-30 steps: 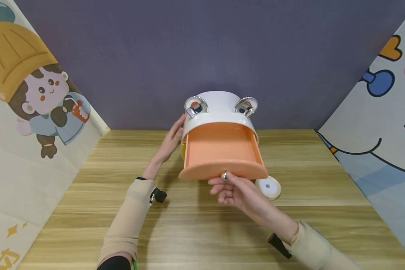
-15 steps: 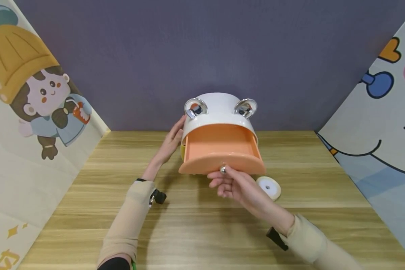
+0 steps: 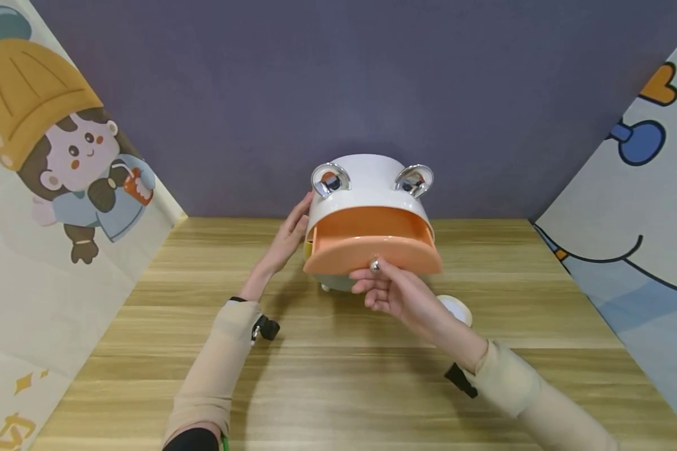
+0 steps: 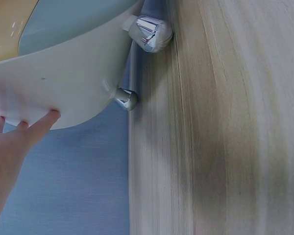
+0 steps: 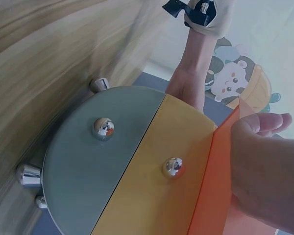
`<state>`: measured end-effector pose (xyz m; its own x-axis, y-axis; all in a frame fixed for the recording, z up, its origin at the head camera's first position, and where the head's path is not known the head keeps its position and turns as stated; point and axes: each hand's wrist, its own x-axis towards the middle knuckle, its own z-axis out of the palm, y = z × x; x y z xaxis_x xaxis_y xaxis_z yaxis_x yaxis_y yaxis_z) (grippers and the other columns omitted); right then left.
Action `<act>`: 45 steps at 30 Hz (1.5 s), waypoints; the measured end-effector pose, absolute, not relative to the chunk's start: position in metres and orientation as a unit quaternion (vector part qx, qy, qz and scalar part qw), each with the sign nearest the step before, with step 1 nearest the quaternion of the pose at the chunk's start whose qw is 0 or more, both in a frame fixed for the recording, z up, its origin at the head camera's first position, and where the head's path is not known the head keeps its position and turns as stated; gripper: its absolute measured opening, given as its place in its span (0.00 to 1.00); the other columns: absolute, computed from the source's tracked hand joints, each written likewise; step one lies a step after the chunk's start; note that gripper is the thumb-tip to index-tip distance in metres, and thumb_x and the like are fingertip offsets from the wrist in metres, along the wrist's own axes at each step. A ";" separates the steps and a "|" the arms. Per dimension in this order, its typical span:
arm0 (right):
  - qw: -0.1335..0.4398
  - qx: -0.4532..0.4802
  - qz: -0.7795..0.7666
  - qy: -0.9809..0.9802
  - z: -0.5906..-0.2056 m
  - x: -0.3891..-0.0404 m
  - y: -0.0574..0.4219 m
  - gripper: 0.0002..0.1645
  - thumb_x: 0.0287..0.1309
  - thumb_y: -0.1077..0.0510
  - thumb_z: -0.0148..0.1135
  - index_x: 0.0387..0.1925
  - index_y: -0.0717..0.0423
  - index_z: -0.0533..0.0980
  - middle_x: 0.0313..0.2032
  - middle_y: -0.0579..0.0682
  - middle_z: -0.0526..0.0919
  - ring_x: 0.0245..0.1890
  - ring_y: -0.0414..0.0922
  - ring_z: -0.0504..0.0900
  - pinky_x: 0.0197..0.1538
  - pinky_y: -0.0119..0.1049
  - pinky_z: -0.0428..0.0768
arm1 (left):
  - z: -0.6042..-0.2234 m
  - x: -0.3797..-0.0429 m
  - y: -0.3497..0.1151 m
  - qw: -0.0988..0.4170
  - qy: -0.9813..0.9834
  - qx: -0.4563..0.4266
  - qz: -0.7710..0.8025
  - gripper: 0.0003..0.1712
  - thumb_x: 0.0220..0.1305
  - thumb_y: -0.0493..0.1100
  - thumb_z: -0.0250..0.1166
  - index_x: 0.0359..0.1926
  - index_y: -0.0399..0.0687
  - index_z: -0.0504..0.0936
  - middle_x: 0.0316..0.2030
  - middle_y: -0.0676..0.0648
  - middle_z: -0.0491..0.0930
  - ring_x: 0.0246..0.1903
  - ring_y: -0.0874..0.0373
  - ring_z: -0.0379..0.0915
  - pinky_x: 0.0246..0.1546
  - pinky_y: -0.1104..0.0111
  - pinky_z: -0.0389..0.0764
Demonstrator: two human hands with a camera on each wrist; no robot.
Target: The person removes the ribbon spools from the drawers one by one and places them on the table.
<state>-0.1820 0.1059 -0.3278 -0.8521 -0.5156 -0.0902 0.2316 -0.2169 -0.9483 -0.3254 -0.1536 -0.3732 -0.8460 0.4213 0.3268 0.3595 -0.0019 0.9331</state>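
A white storage box [image 3: 367,185] with two silver-ringed eyes on top stands at the table's back. Its orange top drawer [image 3: 338,255] sticks partly out, front face towards me. My right hand [image 3: 400,297] pinches the drawer's small silver knob [image 3: 375,265] between thumb and fingers. On the box's left side rests my left hand [image 3: 284,243], its fingertips [image 4: 51,115] against the white wall with fingers extended. Below the orange one, the right wrist view shows a yellow drawer front [image 5: 159,147] and a grey-green drawer front [image 5: 103,147], both closed, each with a silver knob.
A pale round disc [image 3: 457,309] lies right of the box, partly behind my right wrist. Short silver feet [image 4: 151,34] lift the box off the wooden table [image 3: 327,388]. A dark wall [image 3: 231,113] rises behind, with cartoon-printed panels [image 3: 84,188] at both sides.
The orange drawer has slid back towards the box, with my right hand moving along on its knob. More of the box's lower front shows now. My left hand stays against the side.
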 end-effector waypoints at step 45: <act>0.210 -0.095 -0.792 0.566 -0.320 -0.219 0.096 0.29 0.76 0.42 0.45 0.53 0.64 0.76 0.39 0.46 0.88 0.33 0.37 0.83 0.41 0.27 0.84 | -0.365 -0.314 -0.154 0.014 0.708 0.284 0.646 0.31 0.80 0.48 0.40 0.79 0.50 0.49 0.80 0.47 0.40 0.78 0.44 0.44 0.71 0.44 0.65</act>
<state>-0.2191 0.0964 -0.3200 -0.8942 -0.4391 -0.0871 0.2249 -0.2724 -0.9355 -0.3141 -0.1543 -0.3652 -0.8383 0.4210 0.3463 0.3837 0.0044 0.9235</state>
